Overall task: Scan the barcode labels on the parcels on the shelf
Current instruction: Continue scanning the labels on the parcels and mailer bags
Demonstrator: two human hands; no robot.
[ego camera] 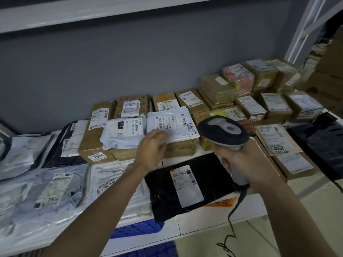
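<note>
A person's view down onto a white shelf (213, 223) crowded with parcels: brown boxes at the back and right, soft plastic mailers at the front and left. The right hand (239, 160) is wrapped firmly round the grip of a grey corded scanner (223, 131), its head aimed toward the middle of the shelf. The left hand (151, 149), fingers loosely spread and holding nothing, touches the near edge of a white mailer (171, 124) lying on top of brown boxes, its barcode label facing up. The view is slightly blurred. With labels packed so close together, the scanner could likely read a neighbouring barcode, or a crinkled mailer might fail to scan unless flattened.
</note>
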